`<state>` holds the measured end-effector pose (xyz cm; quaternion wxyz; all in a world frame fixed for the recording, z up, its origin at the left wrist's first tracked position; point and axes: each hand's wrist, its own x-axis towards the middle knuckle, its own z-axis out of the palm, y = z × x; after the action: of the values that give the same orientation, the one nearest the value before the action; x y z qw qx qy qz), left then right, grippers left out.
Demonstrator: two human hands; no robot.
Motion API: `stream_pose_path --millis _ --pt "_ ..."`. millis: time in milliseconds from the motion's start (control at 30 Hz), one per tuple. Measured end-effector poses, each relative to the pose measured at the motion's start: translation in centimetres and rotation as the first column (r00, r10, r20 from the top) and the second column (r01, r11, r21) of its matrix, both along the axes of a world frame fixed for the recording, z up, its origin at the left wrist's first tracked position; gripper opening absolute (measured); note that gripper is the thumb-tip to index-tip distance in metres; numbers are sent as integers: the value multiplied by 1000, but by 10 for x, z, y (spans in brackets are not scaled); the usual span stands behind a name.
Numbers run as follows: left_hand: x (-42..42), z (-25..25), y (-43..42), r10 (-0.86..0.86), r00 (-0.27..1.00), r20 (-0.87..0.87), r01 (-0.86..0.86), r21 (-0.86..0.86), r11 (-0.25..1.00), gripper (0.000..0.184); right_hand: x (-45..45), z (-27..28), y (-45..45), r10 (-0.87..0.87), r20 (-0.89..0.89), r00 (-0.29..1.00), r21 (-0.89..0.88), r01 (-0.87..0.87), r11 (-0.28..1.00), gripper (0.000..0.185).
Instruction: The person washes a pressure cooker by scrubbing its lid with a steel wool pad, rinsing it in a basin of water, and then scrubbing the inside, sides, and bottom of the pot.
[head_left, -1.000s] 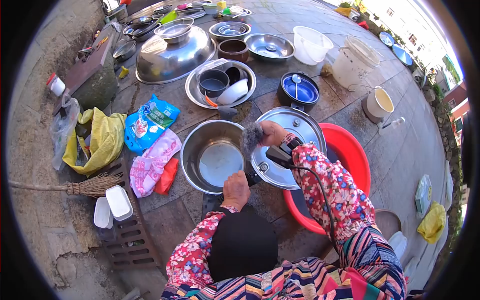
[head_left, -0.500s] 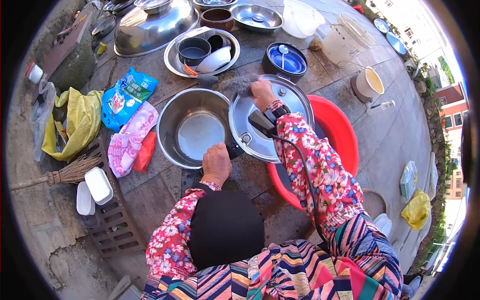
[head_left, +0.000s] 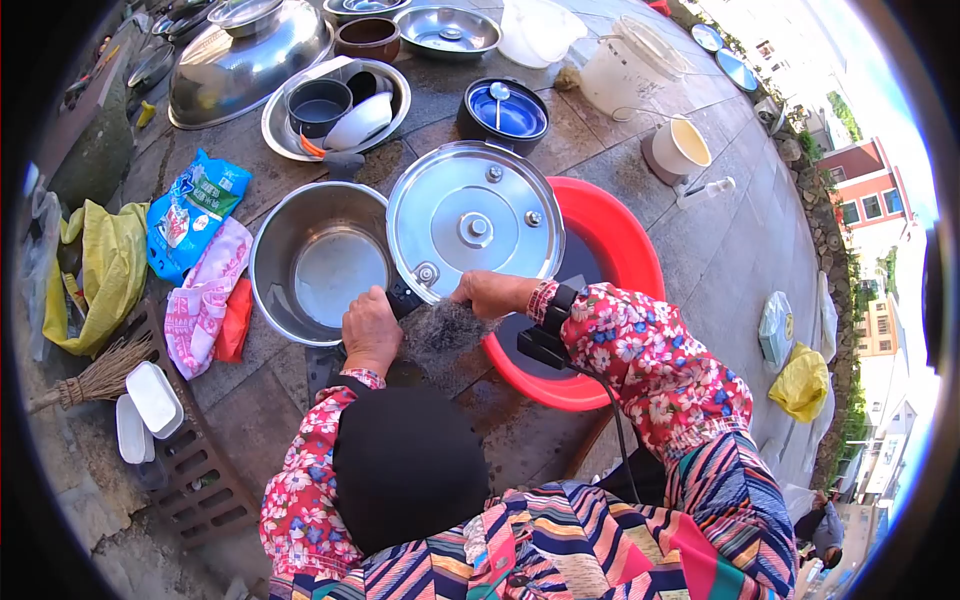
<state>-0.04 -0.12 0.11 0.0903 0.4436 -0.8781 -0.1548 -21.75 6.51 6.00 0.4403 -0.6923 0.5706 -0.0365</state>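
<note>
My left hand [head_left: 371, 332] is closed around the black handle [head_left: 404, 299] of a round metal pressure cooker lid [head_left: 440, 215], which is tilted with its face toward me. At the lid's near edge, my right hand [head_left: 490, 296] is closed on a grey, fuzzy steel wool scourer [head_left: 446, 328]; part of it is hidden by the fingers. The open metal pot [head_left: 340, 262] stands on the ground left of the lid, its inside bare and shiny. Under and behind the lid's right side is a red basin [head_left: 620, 240] with dark water [head_left: 540, 350].
Beyond the pot are a metal bowl [head_left: 396, 122] of dishes and a black pot [head_left: 505, 142] with a blue inside and a spoon. A blue packet [head_left: 195, 215], a pink cloth [head_left: 205, 300] and a drain grate [head_left: 205, 480] lie left. White buckets [head_left: 625, 75] stand behind.
My right hand and the scourer have moved from the lid's far edge down to its near edge. The camera view has shifted right; my left hand keeps its hold on the handle.
</note>
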Motion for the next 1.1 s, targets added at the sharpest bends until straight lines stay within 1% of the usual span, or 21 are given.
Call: stream_pose_path --millis 100,200,233,300,333,433,467,500,567,600,633,667,733,767,833,900,933,967,1033,1067,1100 --pt "1 0 0 -11 1000 -7 11 0 1000 16 -32 8 21 180 -276 944 187 -131 974 23" --pt "0 0 1 -20 1000 -23 20 -19 1000 17 -54 4 40 141 -202 969 -18 -147 989 14" --pt "0 -2 0 -21 999 -30 20 -32 999 17 -60 1 39 95 -115 989 38 -91 995 17" --pt "-1 1 2 -17 1000 -6 17 -14 1000 15 -49 23 34 -13 71 997 178 0 984 23" --pt "-1 2 1 -14 1000 4 14 -5 1000 14 -34 29 36 -271 394 878 309 152 939 35" --pt "3 -5 -1 -9 1000 3 9 -18 1000 10 17 54 33 -563 527 637 378 417 827 44" --pt "3 -7 -3 -3 1000 -4 3 -16 1000 10 28 51 31 -573 651 498 424 388 819 47" --pt "0 -9 -4 -3 1000 -13 2 -12 1000 9 27 54 30 -606 730 316 483 391 784 48" --pt "1 -7 -2 12 1000 -4 -12 22 1000 11 27 58 44 -620 778 -105 609 367 703 51" --pt "1 0 0 4 1000 -24 -4 15 1000 11 12 61 58 -629 771 -95 581 509 635 53" --pt "-1 6 1 -3 999 -50 4 4 1000 12 -11 60 77 -564 811 -155 549 534 642 55" --pt "0 6 1 1 999 -54 1 37 999 13 -32 65 98 -532 821 -205 539 585 606 57" --pt "-1 10 -3 0 1000 -25 1 72 997 13 -59 88 143 -584 756 -295 562 750 350 60" --pt "-2 14 -4 -1 1000 -6 2 88 996 13 -81 85 170 -589 768 -252 510 797 323 61" --pt "-6 25 -7 -7 998 56 2 86 996 15 -117 75 221 -658 692 -298 523 835 172 56" --pt "-9 39 -13 -87 994 68 92 -67 994 14 -152 48 264 -722 591 -360 548 836 31 53" --pt "-12 53 -20 -143 986 82 153 -131 980 15 -177 15 283 -783 621 -40 265 951 161 51" --pt "-17 69 -27 -195 975 103 212 -193 958 15 -204 -27 299 -797 540 271 -28 952 305 49" --pt "-27 102 -41 -292 920 261 363 -290 885 17 -197 -43 304 -875 321 362 -84 931 354 44" --pt "-35 122 -46 -329 887 325 429 -313 847 17 -165 -13 282 -950 243 197 116 966 230 42" --pt "-45 143 -48 -359 847 392 493 -327 806 17 -143 9 263 -990 132 46 309 947 85 40"
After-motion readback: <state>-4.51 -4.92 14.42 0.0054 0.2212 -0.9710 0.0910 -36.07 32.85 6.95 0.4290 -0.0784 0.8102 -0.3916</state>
